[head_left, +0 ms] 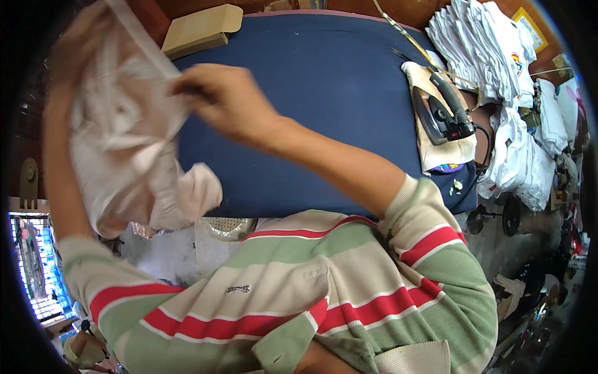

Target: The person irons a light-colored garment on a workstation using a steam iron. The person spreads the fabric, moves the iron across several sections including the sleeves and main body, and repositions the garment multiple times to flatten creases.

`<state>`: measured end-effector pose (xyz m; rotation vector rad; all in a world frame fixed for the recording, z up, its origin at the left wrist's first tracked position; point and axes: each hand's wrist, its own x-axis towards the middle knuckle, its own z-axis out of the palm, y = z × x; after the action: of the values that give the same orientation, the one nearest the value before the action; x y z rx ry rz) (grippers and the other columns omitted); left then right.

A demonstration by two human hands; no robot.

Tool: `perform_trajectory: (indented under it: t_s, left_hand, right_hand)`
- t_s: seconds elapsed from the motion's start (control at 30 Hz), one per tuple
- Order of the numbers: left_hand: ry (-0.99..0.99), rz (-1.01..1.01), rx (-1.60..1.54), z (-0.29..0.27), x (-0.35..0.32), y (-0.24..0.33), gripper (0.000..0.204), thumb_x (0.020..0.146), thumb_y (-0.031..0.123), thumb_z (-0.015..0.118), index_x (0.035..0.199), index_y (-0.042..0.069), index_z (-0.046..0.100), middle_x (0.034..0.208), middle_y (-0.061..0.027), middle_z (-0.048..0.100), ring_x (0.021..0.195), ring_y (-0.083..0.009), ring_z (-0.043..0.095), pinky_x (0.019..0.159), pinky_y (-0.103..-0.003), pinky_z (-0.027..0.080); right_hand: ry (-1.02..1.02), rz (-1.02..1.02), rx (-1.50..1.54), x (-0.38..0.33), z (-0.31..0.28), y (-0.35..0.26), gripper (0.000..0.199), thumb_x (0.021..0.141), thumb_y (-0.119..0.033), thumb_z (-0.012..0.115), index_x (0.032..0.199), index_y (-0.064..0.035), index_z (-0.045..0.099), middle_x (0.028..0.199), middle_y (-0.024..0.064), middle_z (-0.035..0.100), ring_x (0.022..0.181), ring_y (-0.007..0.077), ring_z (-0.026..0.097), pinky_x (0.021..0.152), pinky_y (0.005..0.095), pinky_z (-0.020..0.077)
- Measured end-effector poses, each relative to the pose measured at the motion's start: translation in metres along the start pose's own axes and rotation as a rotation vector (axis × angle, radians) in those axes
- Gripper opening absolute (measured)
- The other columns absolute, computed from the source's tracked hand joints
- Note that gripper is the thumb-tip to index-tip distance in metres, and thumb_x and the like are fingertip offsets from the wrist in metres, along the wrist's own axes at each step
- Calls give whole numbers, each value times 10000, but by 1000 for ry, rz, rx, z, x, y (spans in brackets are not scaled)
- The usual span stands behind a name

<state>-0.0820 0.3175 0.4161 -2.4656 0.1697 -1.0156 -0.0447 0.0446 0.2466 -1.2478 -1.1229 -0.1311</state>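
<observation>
Striped knit shirt [283, 252], worn by the person, fills the lower middle, nearest the camera. At far left, the left hand [87, 31] is raised high at the upper end of a pale cloth [134, 156]; it is dim and blurred, so I cannot tell how its fingers close. The cloth, thin and whitish pink, hangs in loose folds between the raised arms, in front of the left end of a blue padded board [324, 106], with a bunched corner drooping toward the near edge. Behind it, a flat cardboard box [202, 28] sits at the board's far left corner. The right hand [227, 100] comes across the body and pinches the cloth's straight, band-like edge between thumb and fingers. Rightward, the board's blue surface runs to a black-handled iron [442, 112], which rests on a folded beige cloth [445, 149], with neither hand on it. Past it stand white folded garments [473, 47] in a thick stack, with more white garments [514, 156] below. Those stacks look finished, I judge; the held piece seems at an early stage, creased and not yet laid flat, so its smoothing and folding appear left to do.
</observation>
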Motion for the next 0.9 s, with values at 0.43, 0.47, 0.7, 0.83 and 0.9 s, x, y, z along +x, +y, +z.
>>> perform_trajectory:
  t_s: [0.43, 0.47, 0.7, 0.83, 0.9]
  left_hand:
    - [-732, 505, -339, 307, -49, 317, 218, 844, 166, 496, 978, 169, 668, 1026, -76, 584, 989, -248, 590, 867, -427, 420]
    - [-645, 475, -357, 304, -51, 315, 221, 838, 160, 505, 982, 165, 672, 1059, -76, 584, 1011, -244, 579, 885, -435, 414]
    - [-293, 200, -909, 276, -107, 366, 227, 768, 168, 580, 967, 191, 685, 1156, -27, 591, 1070, -211, 546, 935, -446, 364]
    - [-381, 271, -1060, 210, -119, 415, 184, 775, 150, 560, 915, 191, 673, 1034, -6, 597, 988, -188, 559, 862, -408, 387]
    - [-456, 227, -821, 189, -137, 404, 165, 799, 158, 523, 882, 173, 665, 978, -6, 596, 968, -183, 558, 818, -382, 396]
  right_hand:
    - [27, 483, -1354, -159, -254, 92, 275, 790, -245, 634, 987, -53, 643, 960, 151, 634, 945, 315, 592, 805, 417, 466]
    - [138, 727, -1456, -139, -286, 76, 349, 783, -303, 643, 1026, -53, 619, 1029, 142, 619, 985, 324, 576, 826, 423, 457]
    - [-179, 969, -1512, -163, -449, 75, 638, 693, -241, 709, 1238, -14, 469, 1145, 236, 567, 1066, 377, 543, 879, 413, 443]
    - [-232, 1077, -1215, -214, -580, 63, 591, 727, -157, 676, 1243, 8, 438, 949, 193, 578, 853, 325, 561, 713, 403, 444]
    - [-79, 1298, -901, -208, -573, 104, 546, 735, -181, 671, 1205, -25, 442, 699, 93, 509, 565, 221, 503, 482, 354, 408]
